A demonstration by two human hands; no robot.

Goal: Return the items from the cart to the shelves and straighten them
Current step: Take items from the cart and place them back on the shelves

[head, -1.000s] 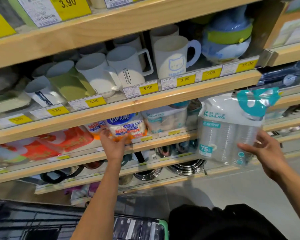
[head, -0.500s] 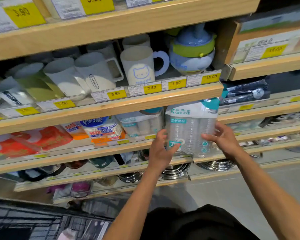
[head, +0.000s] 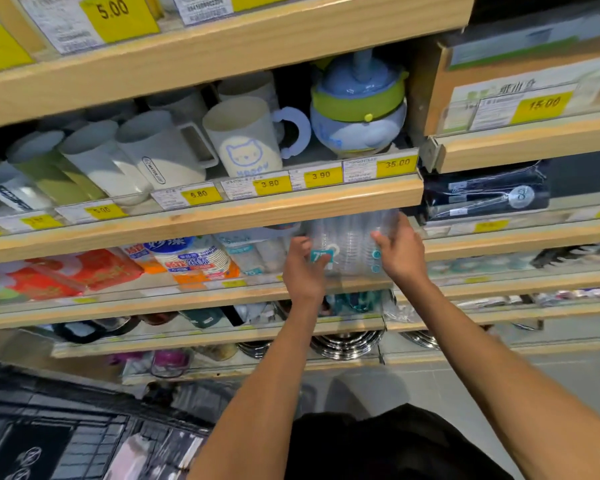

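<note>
A clear pack of plastic cups [head: 349,242] with teal labels lies partly inside the middle shelf [head: 187,299], under the wooden shelf above. My left hand [head: 303,268] grips its left front corner. My right hand [head: 400,252] holds its right side, fingers curled over the wrapper. The pack's top half is hidden behind the upper shelf's edge. Left of it lie a similar white pack [head: 253,252] and a blue-and-orange paper cup pack [head: 193,259].
Mugs [head: 246,140] and a blue-green pot [head: 359,105] stand on the shelf above, behind yellow price tags. Red packs [head: 59,275] lie far left. Steel bowls [head: 347,344] sit on lower shelves. The dark cart [head: 70,434] is at the bottom left.
The cup pack went from my right hand alone, out in front, into the shelf gap. My left hand left the paper cup pack and joined on the cup pack, pushing it deeper.
</note>
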